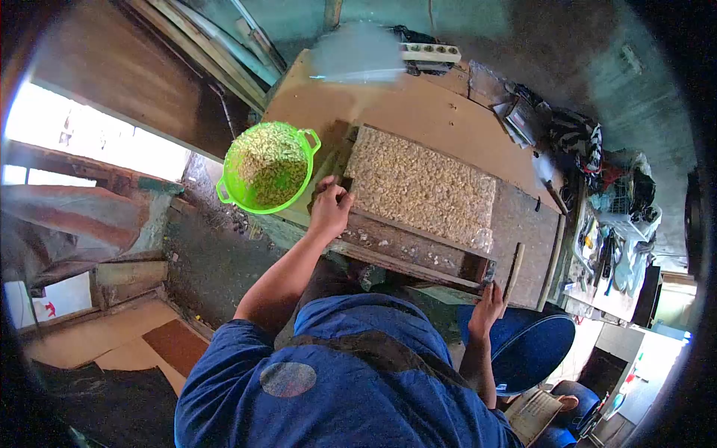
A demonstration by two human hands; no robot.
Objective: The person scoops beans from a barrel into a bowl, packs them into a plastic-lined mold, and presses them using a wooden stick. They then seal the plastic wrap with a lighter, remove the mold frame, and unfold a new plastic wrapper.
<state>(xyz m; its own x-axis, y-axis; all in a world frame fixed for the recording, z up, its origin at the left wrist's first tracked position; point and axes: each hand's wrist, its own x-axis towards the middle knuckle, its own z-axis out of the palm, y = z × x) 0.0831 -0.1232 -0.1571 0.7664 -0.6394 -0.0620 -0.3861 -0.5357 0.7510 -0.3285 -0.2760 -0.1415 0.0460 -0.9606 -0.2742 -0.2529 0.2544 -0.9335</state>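
A flat slab of pale beans (418,187) lies on the work table, with a wooden frame (403,243) along its near side. My left hand (331,209) has its fingers curled at the frame's left end, close to the slab's near left corner. At the frame's right end, my right hand (489,305) is closed round the wood. A thin wooden stick (514,270) lies just right of that hand. To the left of the slab, a green basket (229,179) holds loose pale beans.
A power strip (432,52) sits at the table's far edge (314,75). A blue barrel (530,347) stands below the table at right. Bags and tools (609,254) crowd a side surface at right. Boards (216,60) lean at upper left.
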